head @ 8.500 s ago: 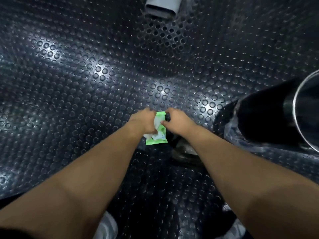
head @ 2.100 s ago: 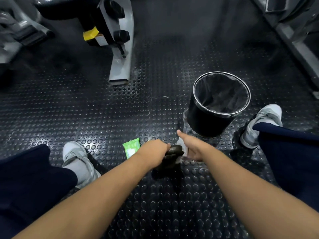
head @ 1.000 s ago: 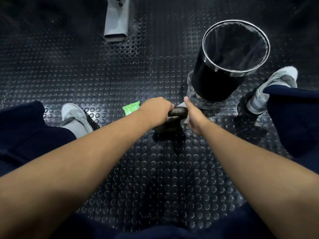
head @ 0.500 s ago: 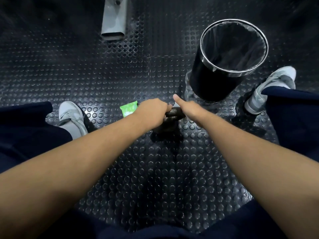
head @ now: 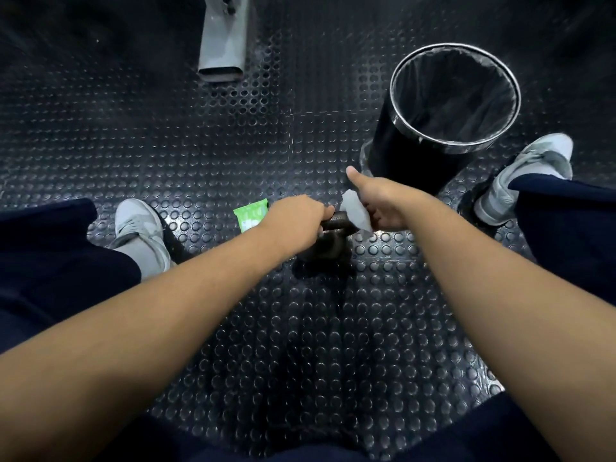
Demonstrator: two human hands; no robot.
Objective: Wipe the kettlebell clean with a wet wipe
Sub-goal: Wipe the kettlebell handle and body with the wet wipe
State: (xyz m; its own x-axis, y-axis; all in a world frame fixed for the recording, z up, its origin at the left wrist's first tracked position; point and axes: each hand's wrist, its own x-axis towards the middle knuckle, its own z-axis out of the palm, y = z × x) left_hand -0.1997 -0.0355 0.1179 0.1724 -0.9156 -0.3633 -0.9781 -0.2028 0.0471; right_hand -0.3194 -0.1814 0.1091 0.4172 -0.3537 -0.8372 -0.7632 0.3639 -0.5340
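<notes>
A small dark kettlebell (head: 328, 246) stands on the studded rubber floor between my feet. My left hand (head: 295, 220) grips the left part of its handle. My right hand (head: 380, 203) holds a white wet wipe (head: 356, 213) against the right end of the handle, thumb sticking up. The kettlebell's body is mostly hidden in shadow under my hands. A green pack of wipes (head: 251, 215) lies flat on the floor just left of my left hand.
A black bin (head: 400, 151) with a metal rim and dark liner stands just beyond my right hand. A grey machine foot (head: 221, 48) juts in at the top. My grey shoes (head: 141, 228) (head: 523, 176) flank the kettlebell.
My right hand has shifted slightly right along the handle, and the white wipe now shows below its thumb. My left hand keeps its grip. The view has barely moved.
</notes>
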